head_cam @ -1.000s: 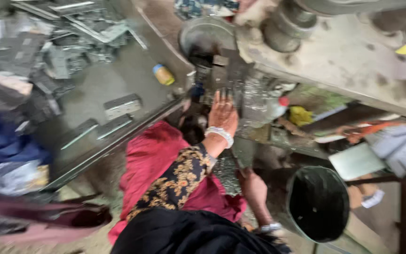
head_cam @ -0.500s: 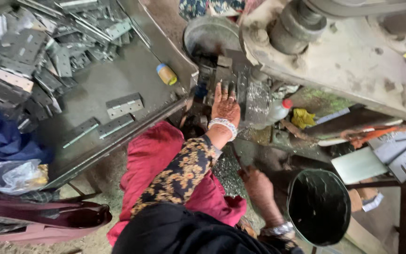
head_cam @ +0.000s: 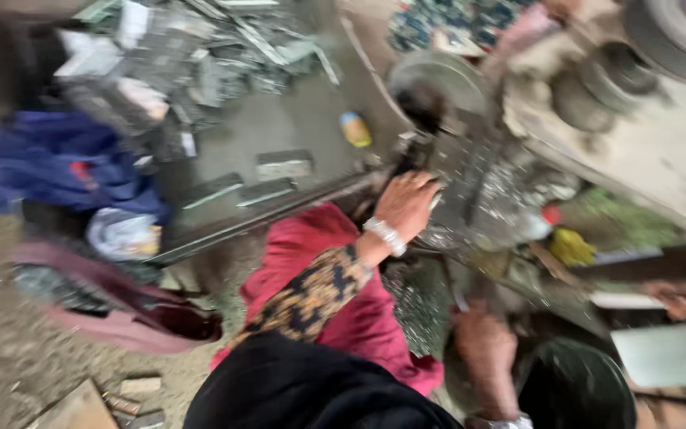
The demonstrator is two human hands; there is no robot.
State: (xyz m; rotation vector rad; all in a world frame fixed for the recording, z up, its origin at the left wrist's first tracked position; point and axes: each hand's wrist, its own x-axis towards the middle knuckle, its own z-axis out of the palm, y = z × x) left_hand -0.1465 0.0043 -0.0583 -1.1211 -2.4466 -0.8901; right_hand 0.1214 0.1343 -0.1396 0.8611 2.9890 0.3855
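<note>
The view is blurred by motion. My left hand (head_cam: 406, 205), with a patterned sleeve and a white bracelet, reaches forward onto the bed of a grey press machine (head_cam: 637, 151). Its fingers curl against the metal parts (head_cam: 470, 171) there; I cannot tell whether it grips one. My right hand (head_cam: 486, 349) hangs low at the right, beside a heap of small shiny metal pieces (head_cam: 416, 306) and a black bucket (head_cam: 577, 389). Its fingers are blurred. A red cloth (head_cam: 335, 270) covers my lap.
A grey metal table (head_cam: 279, 119) at the left carries flat metal plates (head_cam: 283, 165), a heap of brackets (head_cam: 200, 56) and a small yellow and blue bottle (head_cam: 356, 129). Blue cloth (head_cam: 57, 167), a plastic bag (head_cam: 121, 234) and a pink bag (head_cam: 121, 318) lie beside it.
The view has swung and blurred. My left hand, flat on the machine before, now has its fingers curled there. My right hand stays low by the bucket.
</note>
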